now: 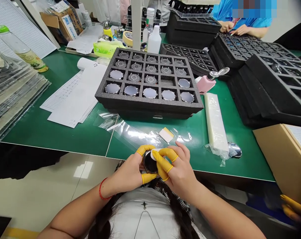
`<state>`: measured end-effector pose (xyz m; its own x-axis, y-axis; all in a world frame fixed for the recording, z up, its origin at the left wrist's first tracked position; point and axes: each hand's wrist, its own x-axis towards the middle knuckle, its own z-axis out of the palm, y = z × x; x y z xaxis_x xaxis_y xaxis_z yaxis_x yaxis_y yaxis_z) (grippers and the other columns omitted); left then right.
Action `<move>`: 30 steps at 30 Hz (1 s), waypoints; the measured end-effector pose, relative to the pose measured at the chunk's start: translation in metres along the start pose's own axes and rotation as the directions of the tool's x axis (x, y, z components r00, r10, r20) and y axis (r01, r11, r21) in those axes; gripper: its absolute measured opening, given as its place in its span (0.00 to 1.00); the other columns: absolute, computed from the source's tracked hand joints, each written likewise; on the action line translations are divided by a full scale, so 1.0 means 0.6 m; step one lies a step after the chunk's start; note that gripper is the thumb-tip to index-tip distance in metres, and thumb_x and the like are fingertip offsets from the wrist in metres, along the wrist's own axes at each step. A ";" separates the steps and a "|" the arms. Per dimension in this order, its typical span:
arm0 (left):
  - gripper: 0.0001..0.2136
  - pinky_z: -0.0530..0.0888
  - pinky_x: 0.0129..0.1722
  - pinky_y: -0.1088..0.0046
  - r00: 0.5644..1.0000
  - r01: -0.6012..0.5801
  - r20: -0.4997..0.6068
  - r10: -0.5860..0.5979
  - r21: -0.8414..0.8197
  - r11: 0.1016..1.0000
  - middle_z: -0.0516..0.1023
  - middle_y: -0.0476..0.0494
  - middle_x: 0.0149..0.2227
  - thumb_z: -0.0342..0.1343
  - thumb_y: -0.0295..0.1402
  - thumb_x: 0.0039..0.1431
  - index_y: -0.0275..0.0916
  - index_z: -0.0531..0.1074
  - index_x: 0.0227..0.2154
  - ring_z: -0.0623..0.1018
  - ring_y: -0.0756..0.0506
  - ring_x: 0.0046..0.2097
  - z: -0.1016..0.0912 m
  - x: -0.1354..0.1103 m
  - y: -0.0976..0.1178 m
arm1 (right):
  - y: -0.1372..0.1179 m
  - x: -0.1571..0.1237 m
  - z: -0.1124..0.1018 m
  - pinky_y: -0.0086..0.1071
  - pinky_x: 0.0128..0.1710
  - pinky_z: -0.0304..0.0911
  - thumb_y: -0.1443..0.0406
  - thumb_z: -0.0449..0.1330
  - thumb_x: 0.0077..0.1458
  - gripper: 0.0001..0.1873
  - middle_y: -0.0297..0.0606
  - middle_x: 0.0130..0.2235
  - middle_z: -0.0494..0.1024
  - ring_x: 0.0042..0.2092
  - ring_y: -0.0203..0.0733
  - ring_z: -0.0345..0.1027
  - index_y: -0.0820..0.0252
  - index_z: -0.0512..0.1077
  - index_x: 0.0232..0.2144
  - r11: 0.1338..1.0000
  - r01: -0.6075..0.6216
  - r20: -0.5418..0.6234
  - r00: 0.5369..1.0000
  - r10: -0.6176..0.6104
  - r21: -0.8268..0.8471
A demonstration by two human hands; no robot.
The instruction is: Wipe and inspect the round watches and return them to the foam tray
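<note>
Both my hands meet at the near edge of the green table. My left hand (130, 171), with yellow finger cots, is closed round a small round black disc (149, 162). My right hand (176, 167), also in yellow cots, presses a small white wipe (155, 153) against the disc's top. Just beyond lies a black foam tray (150, 105) whose cells hold several round silvery discs. A clear plastic sheet (133, 132) and a small white-and-yellow pad (166, 134) lie between the tray and my hands.
White paper forms (73, 96) lie left of the tray, and clear plastic trays (11, 96) are stacked at far left. A pink dispenser bottle (205, 83), a long white block (215, 122) and stacked black foam trays (272, 83) sit right. Another person's hands (236, 30) work at the far side.
</note>
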<state>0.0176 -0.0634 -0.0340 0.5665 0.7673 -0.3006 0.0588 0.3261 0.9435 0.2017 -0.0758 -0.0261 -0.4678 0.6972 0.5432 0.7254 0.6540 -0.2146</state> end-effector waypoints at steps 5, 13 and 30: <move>0.27 0.70 0.31 0.77 0.999 -0.007 0.039 0.004 0.073 0.997 0.73 0.51 0.37 0.60 0.23 0.51 0.44 0.59 0.52 0.72 0.51 0.33 -0.001 0.003 -0.002 | -0.004 0.006 0.004 0.47 0.60 0.50 0.70 0.55 0.57 0.14 0.38 0.37 0.77 0.45 0.45 0.64 0.59 0.72 0.45 0.989 0.105 0.055 0.992 -0.112 0.107; 0.26 0.70 0.33 0.78 0.998 0.023 0.059 -0.019 -0.056 0.998 0.71 0.52 0.37 0.64 0.26 0.51 0.45 0.60 0.51 0.72 0.53 0.35 -0.009 0.002 0.003 | 0.014 -0.008 -0.018 0.44 0.65 0.40 0.72 0.57 0.56 0.14 0.32 0.38 0.78 0.47 0.41 0.63 0.56 0.72 0.44 0.934 0.203 0.118 0.962 -0.246 0.294; 0.24 0.73 0.35 0.78 0.998 0.061 -0.006 -0.062 -0.054 0.997 0.70 0.53 0.36 0.65 0.25 0.49 0.44 0.63 0.48 0.73 0.53 0.34 -0.006 -0.010 0.030 | 0.054 0.005 -0.024 0.51 0.53 0.58 0.75 0.56 0.56 0.21 0.35 0.36 0.73 0.42 0.43 0.65 0.47 0.72 0.47 0.974 -0.106 -0.040 0.992 0.116 0.199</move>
<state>0.0123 -0.0601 -0.0160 0.5565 0.7493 -0.3591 0.0489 0.4018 0.9144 0.2314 -0.0567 -0.0198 -0.3595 0.7561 0.5469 0.6558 0.6216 -0.4284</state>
